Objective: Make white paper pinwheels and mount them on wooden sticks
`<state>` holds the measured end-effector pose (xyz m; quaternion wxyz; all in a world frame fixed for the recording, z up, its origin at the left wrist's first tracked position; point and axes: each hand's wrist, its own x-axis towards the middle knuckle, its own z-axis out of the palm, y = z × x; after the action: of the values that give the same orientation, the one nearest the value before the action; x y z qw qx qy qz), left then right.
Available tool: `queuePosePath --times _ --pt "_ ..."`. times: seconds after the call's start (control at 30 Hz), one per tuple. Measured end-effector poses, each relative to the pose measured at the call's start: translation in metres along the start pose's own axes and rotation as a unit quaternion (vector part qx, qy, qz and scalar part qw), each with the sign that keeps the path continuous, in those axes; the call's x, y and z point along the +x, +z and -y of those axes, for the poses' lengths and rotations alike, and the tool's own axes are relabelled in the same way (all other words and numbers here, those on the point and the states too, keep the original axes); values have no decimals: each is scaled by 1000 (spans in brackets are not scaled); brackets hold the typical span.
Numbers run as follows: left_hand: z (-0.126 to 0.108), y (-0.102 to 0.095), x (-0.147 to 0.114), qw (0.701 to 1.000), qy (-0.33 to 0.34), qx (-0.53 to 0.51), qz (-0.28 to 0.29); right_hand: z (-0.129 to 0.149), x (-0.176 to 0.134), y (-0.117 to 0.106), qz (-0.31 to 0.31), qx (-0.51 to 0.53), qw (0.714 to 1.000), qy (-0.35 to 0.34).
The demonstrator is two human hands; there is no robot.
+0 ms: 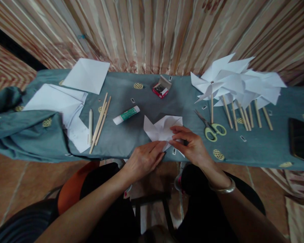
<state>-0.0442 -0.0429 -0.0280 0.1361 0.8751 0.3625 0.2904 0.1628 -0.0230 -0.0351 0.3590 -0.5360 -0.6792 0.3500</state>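
Observation:
A white paper pinwheel [164,126], partly folded, lies near the front edge of the cloth-covered table. My left hand [145,158] presses its lower left part, with the fingers together on the paper. From the right, my right hand [190,145] has its thumb and fingers closed on the paper's lower right side. Both sets of fingertips meet close to the paper's middle, which they partly hide. Beyond the paper stands an open red box of small dark pins [161,88]. A glue stick [126,115] lies to the left, and green-handled scissors [210,127] lie to the right.
Finished pinwheels [233,81] on wooden sticks are heaped at the back right. Left of the glue stick are several wooden sticks [100,123], a white pencil-like stick [90,126], stacked paper [58,101] and a paper square [87,75]. A dark phone [301,140] rests at the right edge.

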Motion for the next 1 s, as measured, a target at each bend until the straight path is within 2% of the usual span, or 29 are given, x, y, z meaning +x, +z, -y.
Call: queuePosePath --times 0.17,0.27,1.0 --pt "1 0 1 999 30 7 41 5 1 6 9 -102 993 -66" --pt "2 1 -1 998 30 13 48 7 0 9 -5 -125 989 -77" --pt "1 -2 2 999 22 10 48 9 2 19 -42 -147 987 -49"
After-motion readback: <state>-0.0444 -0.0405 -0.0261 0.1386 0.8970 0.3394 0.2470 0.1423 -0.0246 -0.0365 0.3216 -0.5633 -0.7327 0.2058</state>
